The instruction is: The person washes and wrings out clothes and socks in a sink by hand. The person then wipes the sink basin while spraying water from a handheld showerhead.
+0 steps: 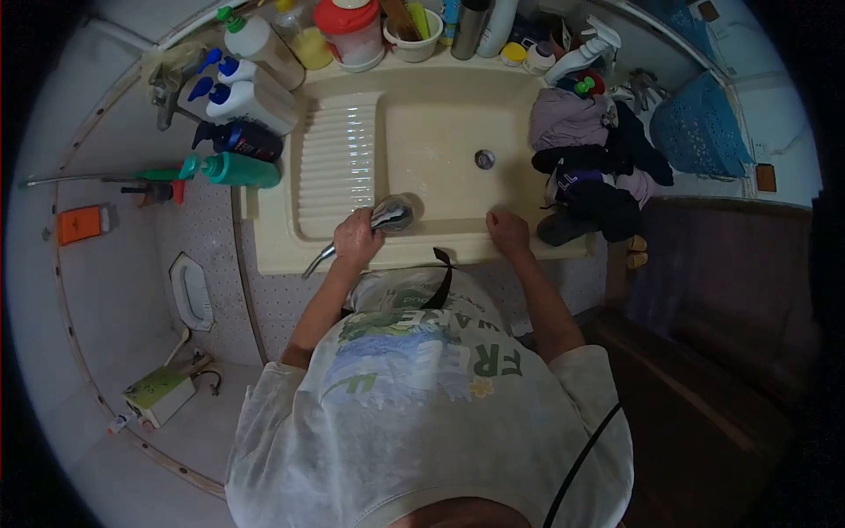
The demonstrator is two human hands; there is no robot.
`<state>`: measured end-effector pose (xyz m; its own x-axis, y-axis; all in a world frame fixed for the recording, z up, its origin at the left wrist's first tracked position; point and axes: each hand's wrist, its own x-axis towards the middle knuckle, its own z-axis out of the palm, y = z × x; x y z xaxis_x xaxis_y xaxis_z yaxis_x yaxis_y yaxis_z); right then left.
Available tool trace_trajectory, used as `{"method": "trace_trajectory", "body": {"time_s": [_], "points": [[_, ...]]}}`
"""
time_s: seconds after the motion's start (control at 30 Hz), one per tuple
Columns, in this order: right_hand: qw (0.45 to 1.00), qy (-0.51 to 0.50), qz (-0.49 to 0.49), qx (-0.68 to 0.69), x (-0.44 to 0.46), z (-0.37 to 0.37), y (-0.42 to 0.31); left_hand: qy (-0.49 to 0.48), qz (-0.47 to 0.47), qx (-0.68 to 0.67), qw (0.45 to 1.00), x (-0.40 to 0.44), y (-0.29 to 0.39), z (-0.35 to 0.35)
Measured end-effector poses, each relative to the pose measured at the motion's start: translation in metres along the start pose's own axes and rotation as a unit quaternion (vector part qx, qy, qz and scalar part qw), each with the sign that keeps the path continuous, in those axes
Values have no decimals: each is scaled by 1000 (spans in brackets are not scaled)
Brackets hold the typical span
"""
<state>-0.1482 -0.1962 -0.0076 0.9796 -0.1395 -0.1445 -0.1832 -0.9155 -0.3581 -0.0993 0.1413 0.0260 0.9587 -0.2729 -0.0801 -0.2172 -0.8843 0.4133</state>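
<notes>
My left hand (357,238) is wrapped round the handle of a shower head (393,213) at the front edge of the cream sink (431,132), below the ribbed washboard (337,158). The shower head's round end points right, over the basin, and its metal hose hangs down to the left. My right hand (508,232) rests closed on the sink's front rim; whether it holds anything is hidden. To its right a pile of dark and mauve clothes (581,176) lies on the sink's right side. A round drain (484,159) shows in the basin.
Pump bottles (251,110) stand along the sink's left edge. A red-lidded tub (350,33), a white bowl (412,40) and a spray bottle (588,55) line the back. A blue basket (700,128) is at the right, with a faucet beside it.
</notes>
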Motion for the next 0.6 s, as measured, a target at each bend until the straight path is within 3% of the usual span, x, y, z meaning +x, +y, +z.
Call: {"method": "trace_trajectory", "body": {"time_s": [0.6], "points": [[998, 40, -9, 43, -3, -2, -3, 3, -12, 24, 1000, 4, 7, -1]]}}
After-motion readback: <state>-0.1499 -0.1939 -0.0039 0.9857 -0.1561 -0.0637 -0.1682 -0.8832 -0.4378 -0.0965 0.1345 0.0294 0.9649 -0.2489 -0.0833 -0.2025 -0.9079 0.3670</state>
